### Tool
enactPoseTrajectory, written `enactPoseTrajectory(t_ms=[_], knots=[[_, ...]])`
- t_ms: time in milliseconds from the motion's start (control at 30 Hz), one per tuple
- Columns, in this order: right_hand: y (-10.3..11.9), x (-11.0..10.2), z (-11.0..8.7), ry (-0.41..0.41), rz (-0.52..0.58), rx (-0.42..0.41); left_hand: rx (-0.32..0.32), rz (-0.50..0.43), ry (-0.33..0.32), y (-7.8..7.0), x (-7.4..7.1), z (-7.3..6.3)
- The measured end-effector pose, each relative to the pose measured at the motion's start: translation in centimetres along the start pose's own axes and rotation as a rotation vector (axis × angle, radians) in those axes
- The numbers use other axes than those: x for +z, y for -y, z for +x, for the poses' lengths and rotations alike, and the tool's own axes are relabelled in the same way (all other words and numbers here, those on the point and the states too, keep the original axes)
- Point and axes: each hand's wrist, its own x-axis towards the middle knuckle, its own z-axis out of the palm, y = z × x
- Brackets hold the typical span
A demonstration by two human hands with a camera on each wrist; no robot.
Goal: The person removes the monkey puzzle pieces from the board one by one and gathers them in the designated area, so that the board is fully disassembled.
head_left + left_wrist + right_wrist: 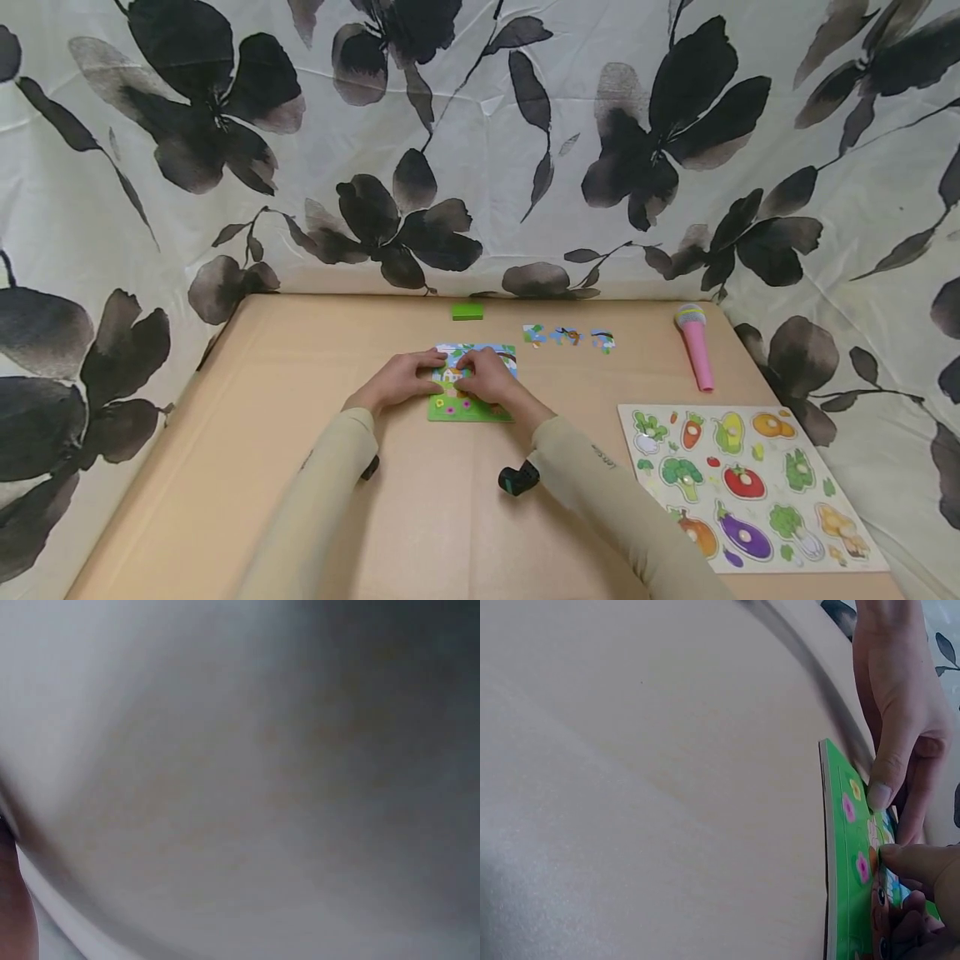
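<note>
A picture puzzle [468, 412] with a green lower part, pink flowers and a house lies flat on the table. My left hand [405, 377] rests at its left side, thumb and fingertips on the picture near the edge. The right hand [491, 379] reaches over the puzzle's middle, thumb and bent forefinger down on its face; I cannot tell if they pinch a piece. In the right wrist view both thumbs touch the puzzle [844, 855] close together. Three loose puzzle pieces [566, 336] lie beyond it to the right. Only pale blur and a bit of finger fill the left wrist view.
A green block [467, 312] lies near the table's back edge. At the right are a pink toy microphone [697, 350] and a large vegetable picture board [708, 450]. Flower-patterned cloth [525, 150] hangs behind the wooden table [300, 342].
</note>
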Motion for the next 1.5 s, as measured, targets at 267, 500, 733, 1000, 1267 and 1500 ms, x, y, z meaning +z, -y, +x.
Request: enactPoseTrajectory(t_ms=[267, 500, 733, 1000, 1267, 1500], knots=[[0.15, -0.12, -0.26, 0.017, 0.033, 0.046, 0.004, 0.011, 0.008, 0.13, 0.13, 0.09], [0.00, 0.18, -0.40, -0.015, 0.120, 0.017, 0.017, 0.023, 0.003, 0.20, 0.14, 0.03], [-0.15, 0.67, -0.39, -0.044, 0.197, 0.025, 0.017, 0.016, -0.009, 0.26, 0.23, 0.11], [0.19, 0.61, -0.91, -0.038, 0.427, 0.137, 0.010, 0.028, -0.003, 0.15, 0.19, 0.17], [0.22, 0.08, -0.69, -0.038, 0.357, 0.143, -0.007, 0.020, 0.001, -0.02, 0.03, 0.06], [0.08, -0.28, -0.76, 0.003, 0.267, 0.120, -0.016, 0.006, 0.007, 0.02, 0.08, 0.07]])
